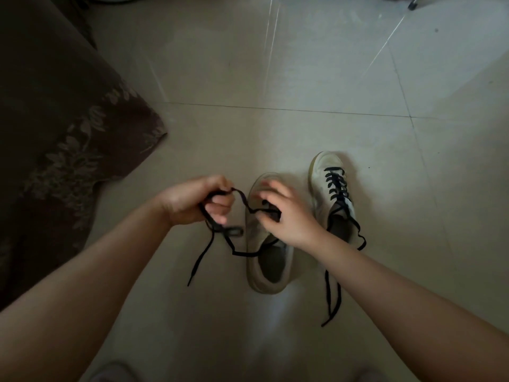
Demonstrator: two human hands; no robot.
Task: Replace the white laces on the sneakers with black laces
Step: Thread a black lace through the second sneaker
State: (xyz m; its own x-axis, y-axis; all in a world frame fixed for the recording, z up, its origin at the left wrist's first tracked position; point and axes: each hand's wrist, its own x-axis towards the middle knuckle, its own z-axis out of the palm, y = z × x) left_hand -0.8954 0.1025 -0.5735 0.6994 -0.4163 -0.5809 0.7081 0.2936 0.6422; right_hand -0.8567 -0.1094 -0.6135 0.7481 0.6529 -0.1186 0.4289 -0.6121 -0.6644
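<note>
Gripping a loose black flat shoelace (242, 198) in curled fingers of the left hand (192, 201), free end trailing onto the pale tiled floor (303, 78). Pinching the same lace with the right hand (286, 213) over the near off-white low-top sneaker (265, 260). Just beside, to the right, a second off-white sneaker (330, 188), already black-laced. Dark floral fabric (63, 133) at left.

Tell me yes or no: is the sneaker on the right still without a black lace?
No, the right sneaker already has a black lace threaded across its eyelets, with loose ends trailing on the floor.
</note>
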